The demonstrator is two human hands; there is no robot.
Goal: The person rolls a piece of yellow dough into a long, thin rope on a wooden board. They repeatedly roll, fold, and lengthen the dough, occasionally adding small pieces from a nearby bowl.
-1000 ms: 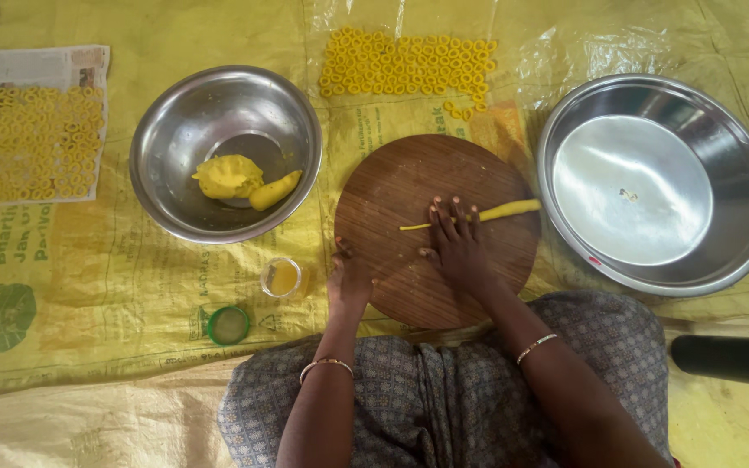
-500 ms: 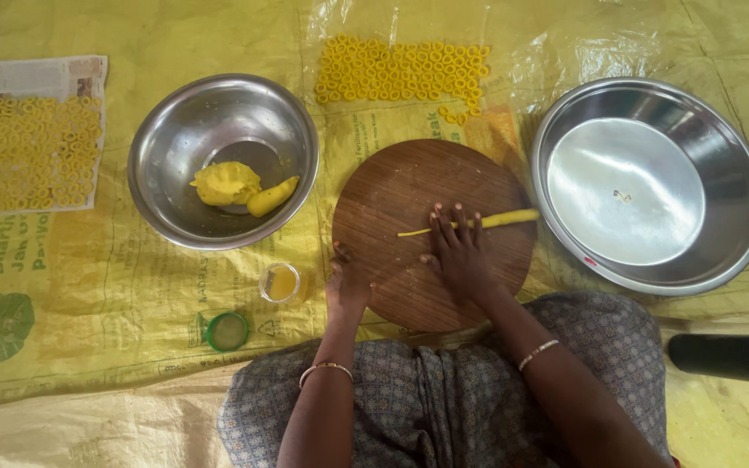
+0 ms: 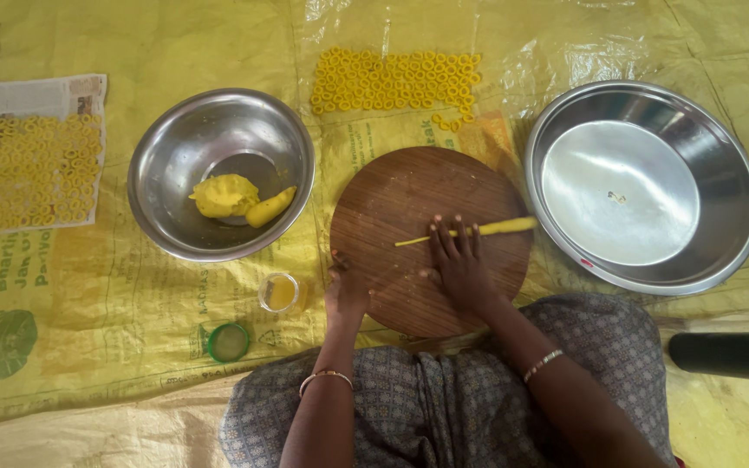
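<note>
Dough rope (image 3: 496, 229), thin, yellow and thicker at its right end, lies across our round wooden board (image 3: 392, 199) under the flat, together fingers (image 3: 454, 243) of our right hand (image 3: 459, 269), left hand (image 3: 346, 290) steadying the board's edge.

Bright, even daylight; glare whitens the crinkled clear plastic sheet (image 3: 556, 65) and the wide shiny steel basin (image 3: 721, 186). Shadows stay soft, focus sharp.

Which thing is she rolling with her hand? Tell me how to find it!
Find the round wooden board in the middle, between the two steel bowls. Across it lies a thin yellow dough rope, under the fingertips of the right hand. Unlike the small yellow rings above the board, it is one long straight strip.
</note>
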